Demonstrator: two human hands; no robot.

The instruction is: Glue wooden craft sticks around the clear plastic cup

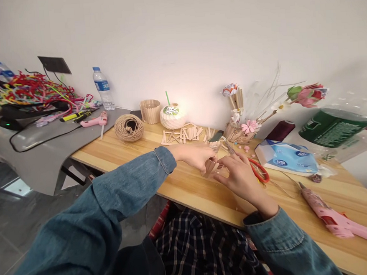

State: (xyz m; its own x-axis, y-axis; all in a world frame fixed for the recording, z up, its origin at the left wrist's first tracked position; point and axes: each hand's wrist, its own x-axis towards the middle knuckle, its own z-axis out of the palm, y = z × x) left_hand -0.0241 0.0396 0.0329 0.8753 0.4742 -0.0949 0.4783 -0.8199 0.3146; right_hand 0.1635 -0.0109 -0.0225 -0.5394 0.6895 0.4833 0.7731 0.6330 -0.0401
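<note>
Near the middle of the wooden table (187,185), my left hand (199,155) curls its fingers round a small piece made of wooden sticks (210,169). My right hand (238,175) is close beside it on the right, its thumb and index finger bent towards the same piece; whether they pinch anything is too small to make out. Loose short wooden sticks (191,133) lie in a pile just behind my left hand. Red-handled scissors (260,170) rest beside my right hand, partly hidden by it.
Behind stand a twine ball (128,128), a stick-covered cup (150,111), a white coconut (172,116) and a water bottle (102,88). On the right are a tissue pack (287,157), flowers (308,95) and a pink glue gun (343,222). Another glue gun (94,121) lies left.
</note>
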